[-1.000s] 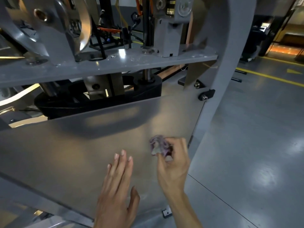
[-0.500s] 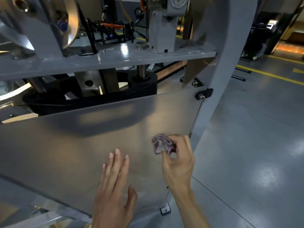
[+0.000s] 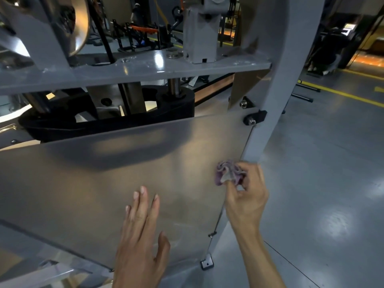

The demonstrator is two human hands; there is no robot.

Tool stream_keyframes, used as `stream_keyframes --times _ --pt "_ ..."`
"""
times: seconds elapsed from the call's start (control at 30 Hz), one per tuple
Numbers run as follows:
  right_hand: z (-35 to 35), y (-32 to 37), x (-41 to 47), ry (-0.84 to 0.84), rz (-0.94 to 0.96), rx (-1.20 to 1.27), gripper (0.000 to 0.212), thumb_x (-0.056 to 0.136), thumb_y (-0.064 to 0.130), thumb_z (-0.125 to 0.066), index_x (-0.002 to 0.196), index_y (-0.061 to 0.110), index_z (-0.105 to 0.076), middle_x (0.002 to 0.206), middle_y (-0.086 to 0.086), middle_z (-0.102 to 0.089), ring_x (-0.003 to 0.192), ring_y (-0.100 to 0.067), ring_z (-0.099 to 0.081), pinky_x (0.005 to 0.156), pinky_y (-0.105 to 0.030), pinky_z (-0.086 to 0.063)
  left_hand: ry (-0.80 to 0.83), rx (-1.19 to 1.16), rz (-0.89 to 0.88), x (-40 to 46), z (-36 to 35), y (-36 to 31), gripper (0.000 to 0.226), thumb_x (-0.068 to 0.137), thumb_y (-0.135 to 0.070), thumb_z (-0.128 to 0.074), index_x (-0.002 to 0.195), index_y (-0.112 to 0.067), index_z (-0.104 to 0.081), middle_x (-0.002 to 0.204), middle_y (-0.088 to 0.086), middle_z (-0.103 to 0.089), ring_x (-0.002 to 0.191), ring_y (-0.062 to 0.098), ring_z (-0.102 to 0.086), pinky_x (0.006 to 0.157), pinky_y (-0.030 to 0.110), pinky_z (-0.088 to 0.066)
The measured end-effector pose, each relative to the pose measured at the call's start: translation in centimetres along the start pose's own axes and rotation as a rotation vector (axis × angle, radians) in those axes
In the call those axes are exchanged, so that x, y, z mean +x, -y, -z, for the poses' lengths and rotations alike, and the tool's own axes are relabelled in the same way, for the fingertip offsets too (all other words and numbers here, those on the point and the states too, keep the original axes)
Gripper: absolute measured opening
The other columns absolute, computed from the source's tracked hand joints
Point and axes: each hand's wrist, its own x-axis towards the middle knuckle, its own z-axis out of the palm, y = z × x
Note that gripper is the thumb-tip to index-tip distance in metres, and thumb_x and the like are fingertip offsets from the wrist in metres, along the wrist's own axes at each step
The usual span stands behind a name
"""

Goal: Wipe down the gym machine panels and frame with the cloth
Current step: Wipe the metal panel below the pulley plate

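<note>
At panel's right edge: cloth [image 3: 228, 172] bunched, pinched in right hand [image 3: 246, 196] fingertips.
Soft, light, squashes easily; best gripped wadded. Left hand [image 3: 141, 240] flat, fingers straight on panel [image 3: 83, 183].

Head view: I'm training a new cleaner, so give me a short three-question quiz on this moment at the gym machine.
1. True or false: the left hand lies flat with straight fingers on the metal panel.
2. Which hand holds the purple cloth? A) left B) right C) neither
3. Fill in: the cloth sits near the panel's ____ edge, beside the grey frame post.

Key:
1. True.
2. B, the right hand grips it, bunched up.
3. Right.
</note>
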Motion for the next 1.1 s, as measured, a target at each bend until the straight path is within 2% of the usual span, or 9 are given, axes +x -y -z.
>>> stream_keyframes --times 0.07,0.17,0.23,0.37,0.47,0.63,0.83,1.0,1.1 --pt "0.6 -0.8 0.6 -0.059 -0.043 -0.020 0.027 0.078 -0.009 -0.069 0.096 0.011 -0.065 0.090 0.003 -0.056 0.078 -0.008 -0.056 0.064 -0.019 -0.044 -0.004 0.002 0.001 0.0 -0.1 -0.2 0.070 0.087 -0.022 -0.046 0.154 -0.006 -0.039 0.171 0.012 -0.019 0.158 0.031 -0.017 0.126 0.041 -0.017" --pt "0.1 -1.4 -0.6 -0.021 -0.074 -0.047 0.033 0.076 -0.016 -0.071 0.096 0.009 -0.065 0.090 0.002 -0.055 0.077 -0.007 -0.054 0.067 -0.012 -0.038 -0.011 0.000 -0.003 0.0 -0.1 -0.2 0.069 0.087 -0.021 -0.047 0.154 -0.004 -0.040 0.171 0.011 -0.019 0.157 0.032 -0.019 0.125 0.044 -0.020" --pt "0.0 -1.8 -1.5 0.015 -0.085 -0.035 0.036 0.075 -0.019 -0.072 0.096 0.010 -0.065 0.091 0.003 -0.055 0.076 -0.008 -0.054 0.067 -0.012 -0.039 -0.011 0.005 -0.008 0.0 0.0 -0.1 0.070 0.087 -0.021 -0.047 0.154 -0.005 -0.039 0.171 0.011 -0.019 0.157 0.032 -0.020 0.125 0.046 -0.021" --pt "0.1 -0.4 0.4 -0.013 -0.012 0.012 0.034 0.075 -0.018 -0.071 0.096 0.008 -0.066 0.092 0.000 -0.056 0.080 -0.007 -0.055 0.069 -0.013 -0.040 -0.009 0.016 -0.003 0.0 0.2 -0.2 0.071 0.086 -0.020 -0.047 0.155 -0.007 -0.038 0.171 0.010 -0.019 0.157 0.031 -0.020 0.124 0.046 -0.022" --pt "0.1 -0.2 1.0 -0.050 0.023 0.021 0.029 0.076 -0.014 -0.067 0.095 0.008 -0.065 0.090 0.000 -0.055 0.076 -0.015 -0.054 0.067 -0.017 -0.040 -0.002 0.017 0.011 0.1 0.3 -0.5 0.070 0.086 -0.021 -0.046 0.155 -0.006 -0.040 0.171 0.010 -0.019 0.158 0.029 -0.018 0.124 0.044 -0.020" --pt "0.4 -3.3 -1.8 0.004 -0.194 -0.013 0.029 0.080 -0.009 -0.069 0.095 0.015 -0.065 0.092 0.003 -0.058 0.076 -0.017 -0.057 0.061 -0.036 -0.047 0.005 0.018 0.014 0.1 0.3 -0.5 0.070 0.087 -0.021 -0.046 0.155 -0.007 -0.038 0.171 0.011 -0.019 0.158 0.030 -0.017 0.125 0.044 -0.019" --pt "0.4 -2.1 -0.4 -0.040 -0.116 0.016 0.028 0.081 -0.010 -0.069 0.096 0.014 -0.065 0.092 0.000 -0.058 0.076 -0.021 -0.058 0.062 -0.029 -0.047 0.015 0.018 0.027 0.0 0.2 -0.6 0.068 0.088 -0.022 -0.046 0.155 -0.006 -0.040 0.172 0.011 -0.016 0.158 0.030 -0.015 0.126 0.043 -0.017" --pt "0.2 -3.9 -2.5 0.035 -0.205 -0.003 0.032 0.080 -0.009 -0.069 0.096 0.018 -0.065 0.095 0.003 -0.060 0.079 -0.023 -0.061 0.063 -0.049 -0.051 0.013 0.013 0.034 0.0 0.1 -0.6 0.065 0.090 -0.021 -0.047 0.153 -0.005 -0.043 0.171 0.011 -0.017 0.158 0.031 -0.016 0.125 0.045 -0.018" --pt "0.1 -2.6 -1.3 -0.002 -0.156 0.043 0.030 0.079 -0.009 -0.071 0.095 0.016 -0.065 0.093 0.002 -0.059 0.076 -0.024 -0.060 0.063 -0.042 -0.050 0.010 0.018 0.030 0.0 0.1 -0.6 0.065 0.090 -0.020 -0.047 0.153 -0.006 -0.044 0.172 0.011 -0.017 0.158 0.031 -0.017 0.126 0.044 -0.018"
